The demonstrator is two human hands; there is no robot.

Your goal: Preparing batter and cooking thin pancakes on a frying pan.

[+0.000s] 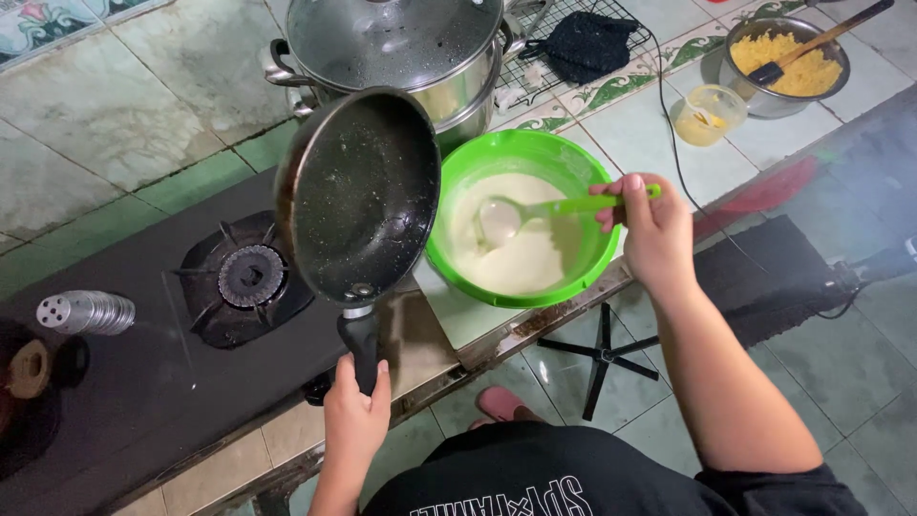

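My left hand [355,411] grips the black handle of a small dark frying pan [358,196], lifted and tilted above the counter between the gas burner [250,277] and a green bowl [573,162]. The pan's inside looks empty and speckled. My right hand [650,229] holds the green handle of a ladle [506,218] whose cup rests in pale batter [521,253] filling the green bowl.
A large steel steamer pot with a fogged glass lid [392,38] stands behind the pan. A steel bowl of yellow food with a spatula [785,59], a small plastic cup [709,113] and a wire rack with dark cloth [583,43] sit at back right. A metal canister [81,311] lies on the stove's left.
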